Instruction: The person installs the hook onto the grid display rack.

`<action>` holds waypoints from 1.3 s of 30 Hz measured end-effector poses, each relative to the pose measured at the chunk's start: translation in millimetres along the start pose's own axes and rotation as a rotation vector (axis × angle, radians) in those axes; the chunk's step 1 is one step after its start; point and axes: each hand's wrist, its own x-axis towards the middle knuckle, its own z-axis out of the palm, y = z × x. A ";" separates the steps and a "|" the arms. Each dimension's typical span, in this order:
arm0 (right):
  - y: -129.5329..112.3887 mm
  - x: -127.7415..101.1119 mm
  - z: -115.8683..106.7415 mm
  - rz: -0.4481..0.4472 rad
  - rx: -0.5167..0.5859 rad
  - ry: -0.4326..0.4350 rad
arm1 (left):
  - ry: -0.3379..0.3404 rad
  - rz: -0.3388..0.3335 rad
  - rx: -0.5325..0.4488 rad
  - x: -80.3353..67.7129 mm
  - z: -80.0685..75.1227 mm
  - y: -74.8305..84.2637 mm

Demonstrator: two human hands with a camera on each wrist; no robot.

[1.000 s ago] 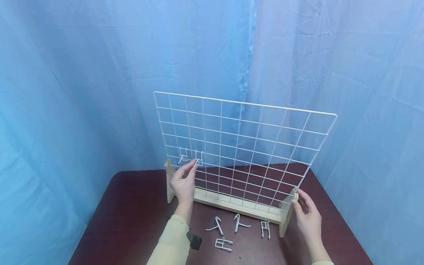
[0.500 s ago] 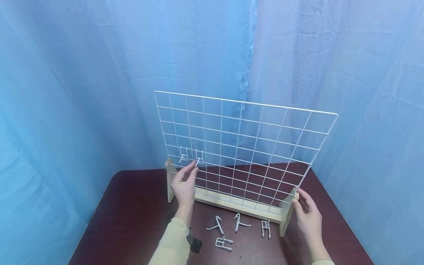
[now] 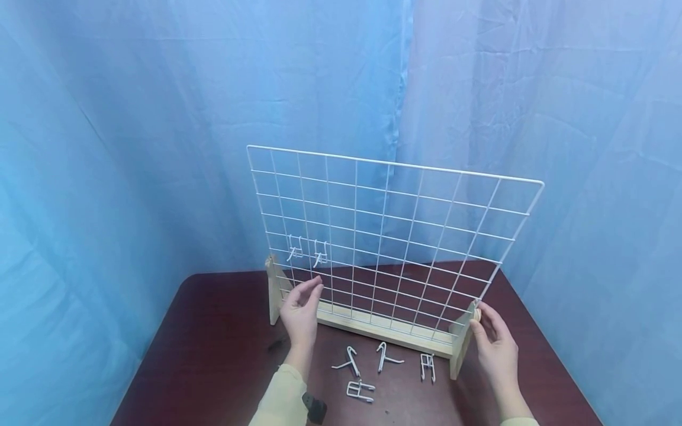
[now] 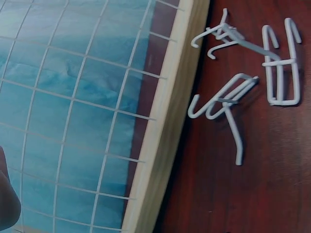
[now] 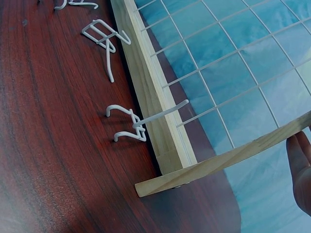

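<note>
From the head camera, a white wire grid panel (image 3: 391, 242) stands upright in a pale wooden base (image 3: 380, 329) on a dark red-brown table (image 3: 213, 349), with blue curtain (image 3: 160, 118) behind it. Two white wire hooks (image 3: 308, 251) hang side by side on the panel's lower left part. The left hand (image 3: 301, 312) is raised in front of the panel just below those hooks, fingers loosely extended and slightly spread, holding nothing and apart from the hooks. The right hand (image 3: 494, 346) rests at the base's right wooden upright (image 3: 462, 346), thumb and fingers curled around its top edge. Four loose hooks (image 3: 380, 367) lie on the table in front of the base, between the two forearms, and a small dark object (image 3: 314, 407) sits by the left sleeve (image 3: 279, 397). In the left wrist view, the panel (image 4: 73, 111) and the base's long wooden rail (image 4: 163, 131) run diagonally, with several loose hooks (image 4: 243, 87) lying on the table (image 4: 272, 194) just beside the rail; only a fingertip (image 4: 7, 199) shows at the left edge, so the fingers' state cannot be told here. In the right wrist view, the upright (image 5: 228, 162) crosses the lower frame, fingers (image 5: 301, 170) lie against its far end at the right edge, and one loose hook (image 5: 133, 124) lies against the rail (image 5: 146, 87), others farther along.
</note>
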 end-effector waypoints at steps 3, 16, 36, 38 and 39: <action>0.5 -0.1 0.7 -0.001 0.014 0.004 | -0.025 0.000 0.007 -5.2 -1.3 -3.8; 0.1 0.9 -0.1 0.003 0.005 0.006 | -0.129 -0.155 0.079 -28.3 -9.4 -18.1; 2.7 -0.2 1.4 -0.010 0.009 0.019 | -0.305 -0.279 0.245 -80.9 -16.2 -27.0; 2.5 -0.2 1.4 -0.010 0.010 0.019 | -0.326 -0.298 0.249 -84.3 -17.0 -27.0; 2.5 -0.1 1.4 -0.010 0.011 0.019 | -0.336 -0.308 0.249 -85.7 -17.5 -27.1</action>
